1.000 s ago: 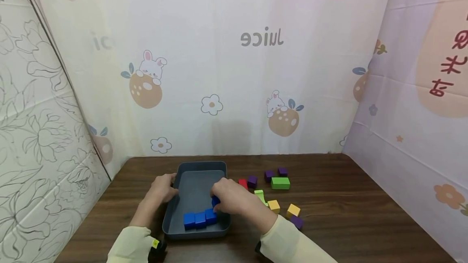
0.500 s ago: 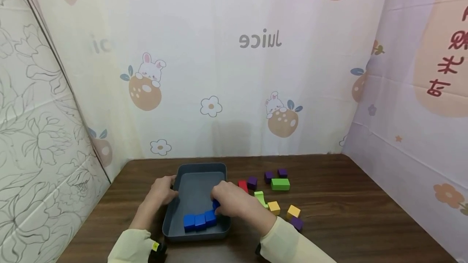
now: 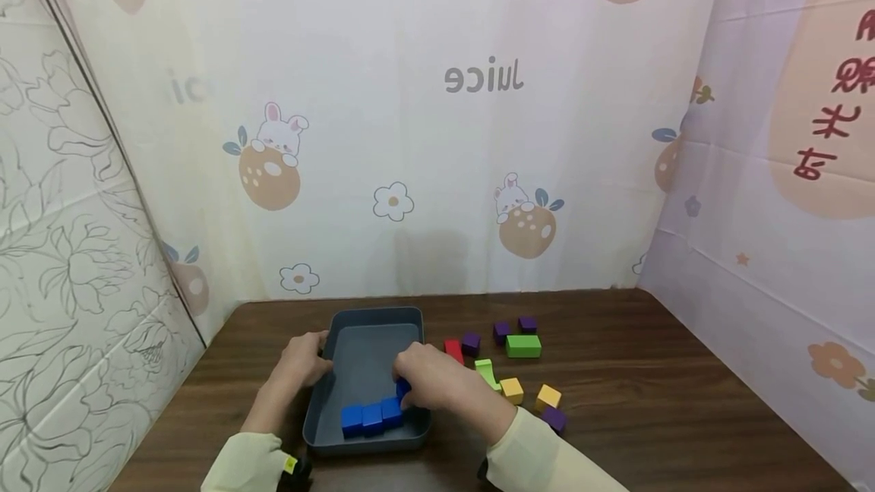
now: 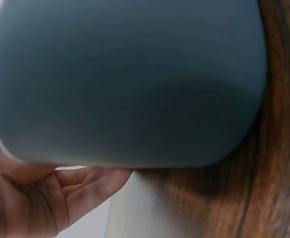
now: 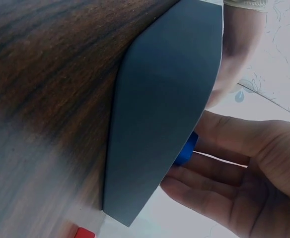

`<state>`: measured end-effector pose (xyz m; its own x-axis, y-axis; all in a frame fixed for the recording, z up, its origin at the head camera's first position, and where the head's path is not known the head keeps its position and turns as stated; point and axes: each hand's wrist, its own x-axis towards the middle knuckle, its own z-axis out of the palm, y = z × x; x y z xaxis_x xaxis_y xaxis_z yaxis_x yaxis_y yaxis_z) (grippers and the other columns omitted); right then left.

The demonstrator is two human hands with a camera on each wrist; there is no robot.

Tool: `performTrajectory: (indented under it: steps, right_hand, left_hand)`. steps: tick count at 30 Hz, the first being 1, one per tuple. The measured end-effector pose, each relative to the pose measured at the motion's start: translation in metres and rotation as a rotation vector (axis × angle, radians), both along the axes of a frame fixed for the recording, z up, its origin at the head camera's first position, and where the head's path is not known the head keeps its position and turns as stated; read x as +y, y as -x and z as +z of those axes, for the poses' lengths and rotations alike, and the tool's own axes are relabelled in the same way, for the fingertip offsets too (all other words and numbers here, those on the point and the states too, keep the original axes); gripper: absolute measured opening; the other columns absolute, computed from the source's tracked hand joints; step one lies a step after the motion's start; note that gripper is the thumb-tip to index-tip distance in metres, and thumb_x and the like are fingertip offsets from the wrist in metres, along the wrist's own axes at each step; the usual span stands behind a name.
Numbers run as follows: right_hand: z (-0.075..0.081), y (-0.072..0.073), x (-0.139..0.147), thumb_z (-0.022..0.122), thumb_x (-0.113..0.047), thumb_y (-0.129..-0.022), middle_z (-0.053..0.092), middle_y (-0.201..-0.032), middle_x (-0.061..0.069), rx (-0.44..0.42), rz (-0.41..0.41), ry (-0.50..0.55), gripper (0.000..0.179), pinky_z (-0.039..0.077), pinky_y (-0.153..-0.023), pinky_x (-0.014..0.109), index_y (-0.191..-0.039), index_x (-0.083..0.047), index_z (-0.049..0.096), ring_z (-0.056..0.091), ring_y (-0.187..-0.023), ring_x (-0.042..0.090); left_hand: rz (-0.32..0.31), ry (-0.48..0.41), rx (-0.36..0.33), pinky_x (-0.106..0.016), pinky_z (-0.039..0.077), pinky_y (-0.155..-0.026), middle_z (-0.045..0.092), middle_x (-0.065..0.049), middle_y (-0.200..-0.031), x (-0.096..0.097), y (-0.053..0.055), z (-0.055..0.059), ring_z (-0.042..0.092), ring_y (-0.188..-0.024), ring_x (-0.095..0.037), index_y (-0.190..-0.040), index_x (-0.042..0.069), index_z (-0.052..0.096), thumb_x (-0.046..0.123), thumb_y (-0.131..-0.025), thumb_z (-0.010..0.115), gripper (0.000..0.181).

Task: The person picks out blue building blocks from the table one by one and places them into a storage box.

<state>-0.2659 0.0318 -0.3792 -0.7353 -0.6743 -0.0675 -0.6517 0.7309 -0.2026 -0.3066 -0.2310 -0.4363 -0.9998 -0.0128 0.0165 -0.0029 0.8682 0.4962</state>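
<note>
A grey rectangular tray (image 3: 362, 446) lies on the table, with a row of three blue blocks (image 3: 372, 419) near its front end. My left hand (image 3: 299, 363) holds the tray's left wall, the thumb at the rim. In the left wrist view the tray's outer wall (image 4: 130, 89) hides part of that hand (image 4: 50, 198). My right hand (image 3: 431, 376) reaches over the right rim and pinches another blue block (image 3: 402, 387) at the row's right end. That blue block (image 5: 186, 149) shows between thumb and fingers in the right wrist view, partly covered by the tray wall.
Right of the tray lie a red block (image 3: 454, 351), several purple blocks (image 3: 471, 344), a green block (image 3: 523, 346), a light green curved piece (image 3: 486, 372) and two yellow blocks (image 3: 511, 390). Printed curtains (image 3: 437, 135) stand behind the wooden table (image 3: 656, 401).
The head view has shifted slightly, so the scene sits a little lower. Both hands and the blocks keep nearly the same places; the right hand still pinches the blue block.
</note>
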Motion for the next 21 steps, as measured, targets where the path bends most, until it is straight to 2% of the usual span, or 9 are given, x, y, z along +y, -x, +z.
performTrajectory:
  steps: [21]
  right_hand:
    - [-0.014,0.001,-0.007,0.092,-0.021,-0.083,0.075,-0.093,-0.008,0.0,0.07,-0.033,0.024,0.058,-0.074,0.021,-0.104,-0.016,0.083,0.061,-0.076,0.001]
  left_hand:
    - [-0.013,0.006,0.041,-0.053,0.057,-0.086,0.072,-0.025,-0.121,0.001,-0.003,-0.001,0.068,-0.102,-0.037,-0.146,-0.007,0.058,0.004,-0.088,0.076,0.062]
